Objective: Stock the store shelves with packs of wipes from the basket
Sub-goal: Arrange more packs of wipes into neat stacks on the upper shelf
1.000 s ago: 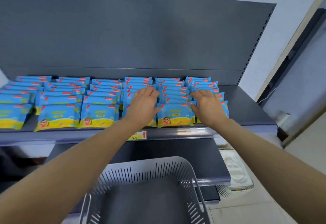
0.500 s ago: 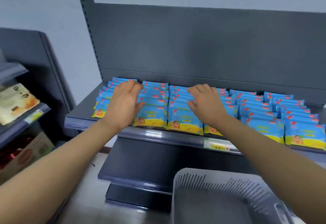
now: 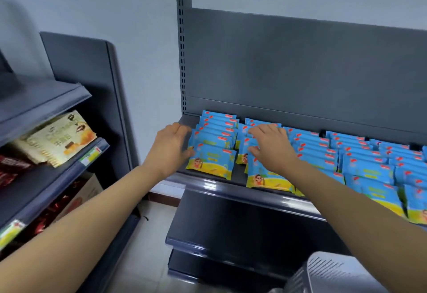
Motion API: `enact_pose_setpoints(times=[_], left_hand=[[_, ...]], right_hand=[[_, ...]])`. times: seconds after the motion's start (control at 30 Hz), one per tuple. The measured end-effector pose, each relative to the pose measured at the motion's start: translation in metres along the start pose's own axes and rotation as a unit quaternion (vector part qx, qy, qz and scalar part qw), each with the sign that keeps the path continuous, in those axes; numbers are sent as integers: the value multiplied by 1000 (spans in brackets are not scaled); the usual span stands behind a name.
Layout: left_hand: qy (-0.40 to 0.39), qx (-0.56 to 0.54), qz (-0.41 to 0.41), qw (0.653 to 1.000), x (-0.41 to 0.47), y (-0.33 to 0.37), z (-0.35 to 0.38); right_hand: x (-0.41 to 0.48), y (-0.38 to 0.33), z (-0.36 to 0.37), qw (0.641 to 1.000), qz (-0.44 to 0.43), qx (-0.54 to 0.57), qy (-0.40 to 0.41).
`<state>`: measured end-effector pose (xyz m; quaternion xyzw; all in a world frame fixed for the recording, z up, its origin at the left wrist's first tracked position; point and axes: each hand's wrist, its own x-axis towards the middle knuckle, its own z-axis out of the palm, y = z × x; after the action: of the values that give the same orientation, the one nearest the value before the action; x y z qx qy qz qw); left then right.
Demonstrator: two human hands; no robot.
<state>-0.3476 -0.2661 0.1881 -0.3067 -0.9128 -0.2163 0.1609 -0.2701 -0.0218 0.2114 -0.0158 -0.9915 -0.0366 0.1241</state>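
The grey slotted basket (image 3: 332, 274) sits nearest, at the lower right corner of the view; what it holds cannot be seen. Past it a dark lower shelf (image 3: 231, 230) juts out under the stocked shelf (image 3: 221, 187).

Both bare forearms reach forward to that shelf. The left hand (image 3: 169, 149) is released, its relaxed fingers touching the left side of the leftmost row of packs (image 3: 215, 140), with the thumb near the front pack (image 3: 211, 163). The right hand (image 3: 272, 147) is also released: its spread fingers rest flat on top of the second row (image 3: 265, 180), grasping nothing.

The packs of wipes (image 3: 360, 161), blue with yellow bottoms, stand in overlapping rows from the left end of the shelf to the right edge of the view, running back to the grey back panel (image 3: 300, 62).

To the left, a neighbouring shelf unit (image 3: 53, 184) carries yellowish packets (image 3: 57, 140) and red packages (image 3: 13, 165). A pale wall (image 3: 115, 4) stands behind everything.
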Motion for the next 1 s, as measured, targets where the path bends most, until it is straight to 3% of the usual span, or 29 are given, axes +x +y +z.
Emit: enact_pose_setpoints(times=[0.37, 0.63, 0.83, 1.0], left_hand=[[-140, 35, -15, 989, 61, -14, 56], [-291, 116, -29, 949, 92, -18, 83], [-254, 64, -40, 964, 112, -33, 83], [-241, 47, -31, 969, 125, -45, 81]], right_hand=[[56, 14, 37, 998, -2, 24, -61], [126, 29, 63, 990, -38, 73, -115], [167, 28, 80, 974, -2, 129, -188], [201, 35, 87, 936, 81, 211, -270]])
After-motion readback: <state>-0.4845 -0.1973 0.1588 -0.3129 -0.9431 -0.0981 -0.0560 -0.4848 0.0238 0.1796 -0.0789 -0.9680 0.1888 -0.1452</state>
